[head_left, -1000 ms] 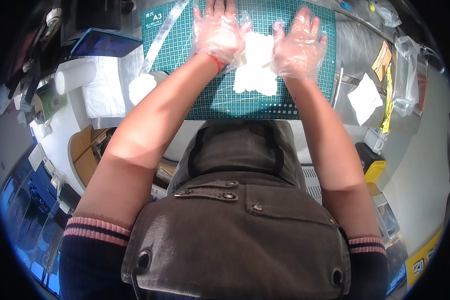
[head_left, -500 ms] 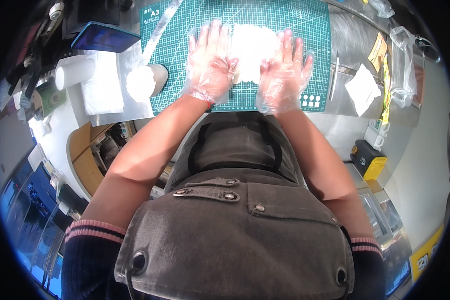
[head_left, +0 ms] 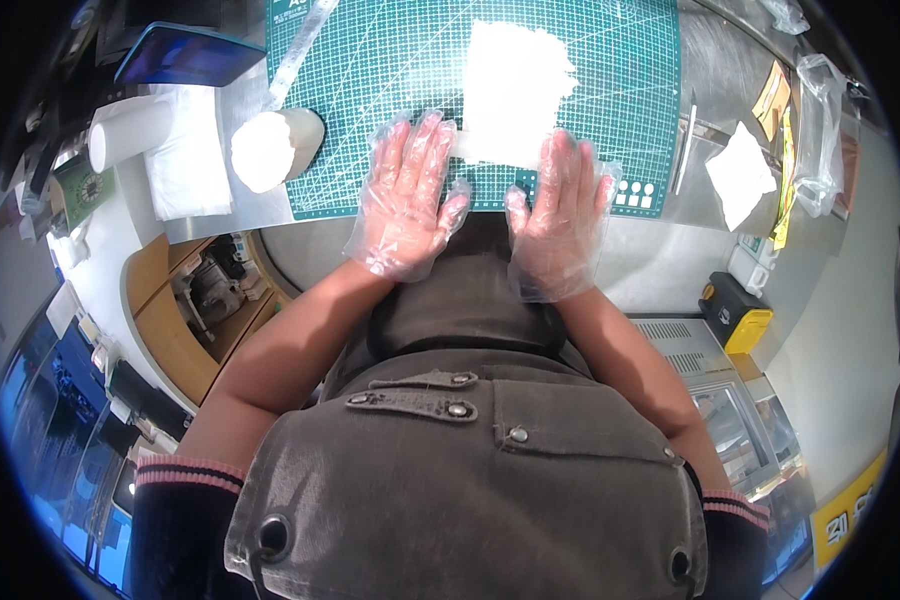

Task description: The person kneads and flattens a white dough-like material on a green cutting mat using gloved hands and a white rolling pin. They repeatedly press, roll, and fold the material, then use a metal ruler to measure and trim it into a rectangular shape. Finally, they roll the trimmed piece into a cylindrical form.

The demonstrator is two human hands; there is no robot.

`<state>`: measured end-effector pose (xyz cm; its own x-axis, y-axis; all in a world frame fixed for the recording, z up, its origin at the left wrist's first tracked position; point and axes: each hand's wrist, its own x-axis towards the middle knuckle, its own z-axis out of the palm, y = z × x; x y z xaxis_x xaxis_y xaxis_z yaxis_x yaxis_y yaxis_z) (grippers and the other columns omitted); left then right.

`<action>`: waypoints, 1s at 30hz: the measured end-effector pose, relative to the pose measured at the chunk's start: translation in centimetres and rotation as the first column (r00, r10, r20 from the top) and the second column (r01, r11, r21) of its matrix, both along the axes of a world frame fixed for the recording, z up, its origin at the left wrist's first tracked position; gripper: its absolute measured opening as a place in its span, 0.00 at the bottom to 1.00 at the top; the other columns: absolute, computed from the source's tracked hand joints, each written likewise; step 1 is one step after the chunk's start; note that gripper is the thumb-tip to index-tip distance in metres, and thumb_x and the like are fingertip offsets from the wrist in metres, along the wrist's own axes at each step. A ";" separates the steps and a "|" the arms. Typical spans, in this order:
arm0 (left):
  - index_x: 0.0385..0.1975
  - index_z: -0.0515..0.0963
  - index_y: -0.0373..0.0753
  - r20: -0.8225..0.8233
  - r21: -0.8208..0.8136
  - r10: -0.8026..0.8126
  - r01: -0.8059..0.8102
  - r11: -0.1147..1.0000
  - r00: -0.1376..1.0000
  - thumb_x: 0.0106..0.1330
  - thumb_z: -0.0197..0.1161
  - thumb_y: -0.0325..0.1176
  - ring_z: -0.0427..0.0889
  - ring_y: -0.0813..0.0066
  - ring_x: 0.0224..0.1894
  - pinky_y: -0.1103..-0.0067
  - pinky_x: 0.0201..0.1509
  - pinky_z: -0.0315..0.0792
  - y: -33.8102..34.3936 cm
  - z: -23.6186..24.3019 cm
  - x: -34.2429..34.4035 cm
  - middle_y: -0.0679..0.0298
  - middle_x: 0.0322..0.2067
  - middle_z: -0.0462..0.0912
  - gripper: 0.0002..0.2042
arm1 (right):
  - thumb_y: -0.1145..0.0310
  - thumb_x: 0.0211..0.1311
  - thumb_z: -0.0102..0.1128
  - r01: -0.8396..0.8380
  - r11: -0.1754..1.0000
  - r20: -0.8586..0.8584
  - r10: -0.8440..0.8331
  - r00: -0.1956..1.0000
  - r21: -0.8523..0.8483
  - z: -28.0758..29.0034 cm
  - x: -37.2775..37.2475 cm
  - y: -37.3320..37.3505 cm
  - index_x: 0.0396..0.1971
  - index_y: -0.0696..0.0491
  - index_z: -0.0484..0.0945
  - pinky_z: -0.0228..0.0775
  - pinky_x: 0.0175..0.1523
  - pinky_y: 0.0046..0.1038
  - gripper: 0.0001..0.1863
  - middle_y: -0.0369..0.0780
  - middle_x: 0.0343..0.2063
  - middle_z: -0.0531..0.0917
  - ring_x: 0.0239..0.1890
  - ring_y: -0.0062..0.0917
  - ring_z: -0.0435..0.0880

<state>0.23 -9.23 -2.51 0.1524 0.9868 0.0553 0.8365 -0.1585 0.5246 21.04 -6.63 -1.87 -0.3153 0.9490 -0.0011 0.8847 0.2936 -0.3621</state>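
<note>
A flat white slab (head_left: 517,80) with ragged edges, overexposed and of a material I cannot make out, lies on a green gridded cutting mat (head_left: 390,60). Along its near edge runs a pale, bar-like strip (head_left: 498,149). My left hand (head_left: 407,195), in a clear plastic glove, is palm down with fingers stretched forward, fingertips near the strip's left end. My right hand (head_left: 560,212), gloved the same way, has its fingertips by the strip's right end. Both hands are open, thumbs toward each other. Whether the fingers press on the strip is unclear.
Left of the mat are a thick white cylindrical lump (head_left: 270,150), white tissues (head_left: 185,160), a white roll (head_left: 125,135) and a propped phone (head_left: 190,55). A clear ruler (head_left: 302,50) crosses the mat's left corner. At right lie a thin rod (head_left: 686,150), crumpled white paper (head_left: 740,178) and a plastic bag (head_left: 818,130).
Both hands have drawn back toward me, from beside the white slab to the mat's near edge. More of the slab and the pale strip now show. The view has shifted slightly.
</note>
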 end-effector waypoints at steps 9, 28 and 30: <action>0.77 0.61 0.40 -0.130 -0.010 0.054 -0.056 0.998 0.990 0.72 0.56 0.51 0.56 0.47 0.79 0.46 0.80 0.43 5.7 1.0 -0.2 0.54 0.76 0.62 0.36 | 0.61 0.68 0.61 -0.056 0.998 0.041 0.057 0.998 -0.027 1.8 -0.2 5.3 0.78 0.55 0.55 0.36 0.79 0.60 0.42 0.45 0.78 0.59 0.80 0.44 0.55; 0.78 0.54 0.35 -0.383 0.102 0.252 -0.230 0.968 0.889 0.77 0.48 0.51 0.50 0.50 0.82 0.51 0.83 0.40 15.2 -1.2 0.2 0.48 0.79 0.52 0.36 | 0.44 0.71 0.55 0.040 0.972 0.242 -0.098 0.965 0.232 -1.1 -3.1 15.9 0.79 0.57 0.51 0.36 0.80 0.61 0.47 0.45 0.80 0.57 0.82 0.41 0.51; 0.78 0.53 0.32 -0.402 0.112 0.194 -0.163 0.980 0.895 0.78 0.45 0.50 0.48 0.46 0.81 0.51 0.83 0.39 12.5 -1.4 -0.3 0.45 0.79 0.50 0.36 | 0.47 0.71 0.55 0.047 0.980 0.269 -0.099 0.958 0.194 -0.8 -3.2 13.7 0.79 0.57 0.53 0.34 0.80 0.60 0.45 0.46 0.80 0.56 0.81 0.42 0.53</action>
